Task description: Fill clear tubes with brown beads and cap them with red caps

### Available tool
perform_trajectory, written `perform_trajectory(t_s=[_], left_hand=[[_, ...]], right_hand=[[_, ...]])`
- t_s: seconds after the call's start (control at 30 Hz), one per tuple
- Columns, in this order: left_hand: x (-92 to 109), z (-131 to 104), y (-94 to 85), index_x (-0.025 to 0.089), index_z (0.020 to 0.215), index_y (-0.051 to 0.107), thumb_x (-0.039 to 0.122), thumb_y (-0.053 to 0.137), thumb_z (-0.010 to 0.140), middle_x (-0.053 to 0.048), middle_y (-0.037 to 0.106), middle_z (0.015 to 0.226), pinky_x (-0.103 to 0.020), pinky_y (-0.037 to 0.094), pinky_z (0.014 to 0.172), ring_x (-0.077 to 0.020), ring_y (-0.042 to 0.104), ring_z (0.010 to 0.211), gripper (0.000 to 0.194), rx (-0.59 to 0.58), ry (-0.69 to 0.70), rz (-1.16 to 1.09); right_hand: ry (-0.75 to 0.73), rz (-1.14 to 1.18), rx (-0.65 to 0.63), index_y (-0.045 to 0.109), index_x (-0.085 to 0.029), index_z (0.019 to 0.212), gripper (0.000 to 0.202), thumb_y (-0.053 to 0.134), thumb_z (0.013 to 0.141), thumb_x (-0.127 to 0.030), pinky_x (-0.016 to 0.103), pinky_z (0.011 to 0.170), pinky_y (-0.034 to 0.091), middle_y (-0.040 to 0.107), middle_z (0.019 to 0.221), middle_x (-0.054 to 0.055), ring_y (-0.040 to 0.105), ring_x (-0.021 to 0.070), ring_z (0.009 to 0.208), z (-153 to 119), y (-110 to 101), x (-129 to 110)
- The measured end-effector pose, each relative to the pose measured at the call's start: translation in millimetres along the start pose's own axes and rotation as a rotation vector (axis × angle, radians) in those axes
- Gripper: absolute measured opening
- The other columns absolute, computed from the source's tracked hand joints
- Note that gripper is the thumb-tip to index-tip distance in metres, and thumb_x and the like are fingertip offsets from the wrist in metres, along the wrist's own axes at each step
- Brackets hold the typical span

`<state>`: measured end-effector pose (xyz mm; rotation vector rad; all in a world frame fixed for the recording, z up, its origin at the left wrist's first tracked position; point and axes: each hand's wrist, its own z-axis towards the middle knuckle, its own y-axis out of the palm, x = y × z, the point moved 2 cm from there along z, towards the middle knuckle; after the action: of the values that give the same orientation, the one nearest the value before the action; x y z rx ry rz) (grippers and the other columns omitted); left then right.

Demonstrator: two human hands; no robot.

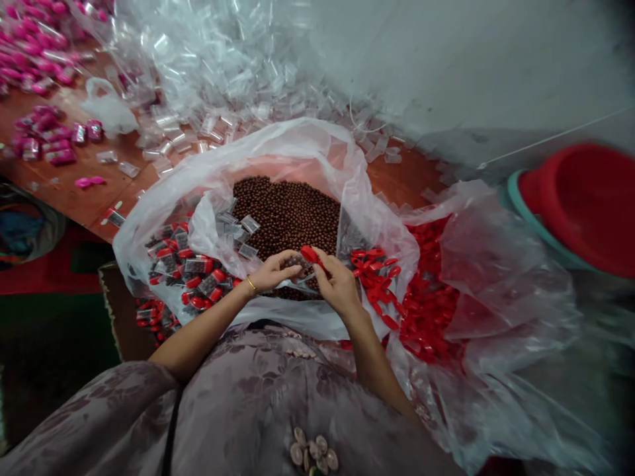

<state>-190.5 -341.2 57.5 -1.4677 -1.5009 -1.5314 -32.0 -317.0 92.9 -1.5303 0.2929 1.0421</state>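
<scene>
My left hand [274, 272] is closed around a small clear plastic container [296, 262] with brown balls in it. Close beside it, my right hand [337, 281] pinches a red plastic cap [309, 254] at the container's end; whether the cap is seated there I cannot tell. Both hands are over a heap of small brown balls [288, 215] inside a white plastic bag [133, 218]. Some clear containers [251, 225] lie on the left side of the heap. Filled containers with red caps [198, 266] are piled left of my left hand. Loose red caps [377, 274] lie right of my right hand.
A clear bag [501, 277] full of red caps [429, 297] is at the right. Clear containers [223, 73] are heaped at the back of the orange table [84, 192]. Pink-capped containers [54, 135] lie at the left. Red basins [590, 205] stand far right.
</scene>
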Motion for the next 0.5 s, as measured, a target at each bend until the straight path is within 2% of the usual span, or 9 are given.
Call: perform_trajectory(t_s=[0.13, 0.23, 0.37, 0.5], left_hand=[[-4, 1, 3.7, 0.011, 0.094, 0.050, 0.050, 0.058, 0.072, -0.001, 0.055, 0.075, -0.022, 0.044, 0.056, -0.0079, 0.050, 0.060, 0.046, 0.037, -0.002, 0.015], [-3, -2, 4.8, 0.011, 0.092, 0.050, 0.051, 0.056, 0.074, -0.001, 0.053, 0.073, -0.021, 0.042, 0.053, -0.0070, 0.048, 0.057, 0.045, 0.042, 0.003, 0.051], [6, -5, 4.4, 0.011, 0.093, 0.050, 0.051, 0.052, 0.075, 0.001, 0.050, 0.069, -0.018, 0.036, 0.048, -0.0058, 0.042, 0.054, 0.044, 0.019, -0.013, 0.136], [17, -5, 4.2, 0.011, 0.087, 0.053, 0.050, 0.052, 0.075, 0.001, 0.050, 0.068, -0.018, 0.035, 0.051, -0.0064, 0.042, 0.056, 0.041, -0.070, -0.031, 0.277]], right_hand=[[-0.125, -0.164, 0.062, 0.048, -0.018, 0.126, 0.041, 0.038, 0.087, -0.018, 0.031, 0.078, 0.048, 0.061, 0.096, 0.011, 0.057, 0.0177, 0.088, -8, 7, -3], [-0.184, -0.147, 0.080, 0.043, -0.019, 0.131, 0.044, 0.038, 0.087, -0.015, 0.030, 0.076, 0.048, 0.058, 0.095, 0.010, 0.056, 0.0164, 0.086, -13, 9, -4], [-0.243, -0.053, 0.022, 0.039, -0.025, 0.133, 0.048, 0.040, 0.087, -0.013, 0.026, 0.074, 0.048, 0.057, 0.089, 0.006, 0.056, 0.0139, 0.082, -17, 4, -7], [-0.306, -0.025, -0.055, 0.035, -0.026, 0.136, 0.053, 0.041, 0.086, -0.011, 0.026, 0.073, 0.048, 0.057, 0.089, 0.005, 0.056, 0.0134, 0.082, -22, -2, -8]])
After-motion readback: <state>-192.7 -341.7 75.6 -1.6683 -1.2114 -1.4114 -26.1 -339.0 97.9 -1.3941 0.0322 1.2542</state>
